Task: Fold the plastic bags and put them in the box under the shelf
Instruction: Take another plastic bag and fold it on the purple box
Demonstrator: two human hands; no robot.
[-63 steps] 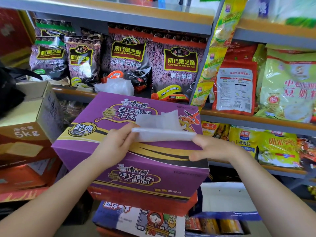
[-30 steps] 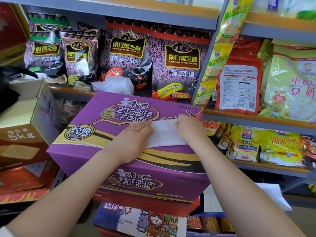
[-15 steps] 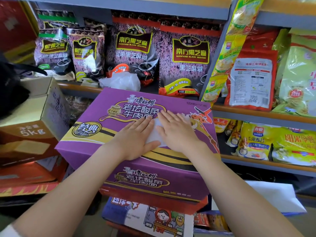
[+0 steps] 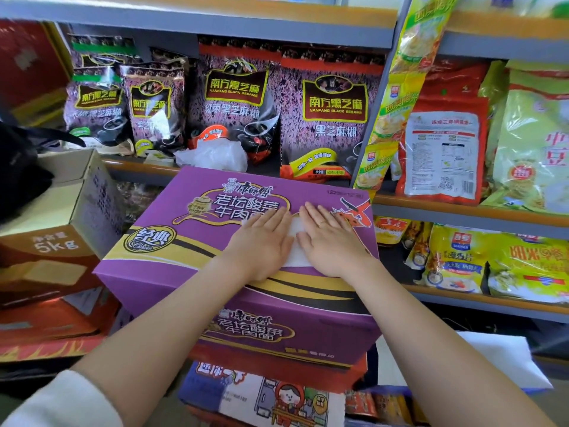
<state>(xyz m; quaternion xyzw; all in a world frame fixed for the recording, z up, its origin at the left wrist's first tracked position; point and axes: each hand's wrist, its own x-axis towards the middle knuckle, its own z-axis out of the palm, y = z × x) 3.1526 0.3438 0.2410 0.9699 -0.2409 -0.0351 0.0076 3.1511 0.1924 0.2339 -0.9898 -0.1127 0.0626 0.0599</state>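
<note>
Both hands, left [image 4: 261,241] and right [image 4: 331,241], lie flat with fingers spread, pressing the folded white plastic bag [image 4: 294,241] onto the purple carton [image 4: 184,211], probably to set its crease.

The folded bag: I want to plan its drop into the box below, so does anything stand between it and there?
The folded bag lies under both hands on the purple carton. The blue-rimmed box sits low right; the purple carton overhangs part of it, otherwise nothing visible blocks.
</note>
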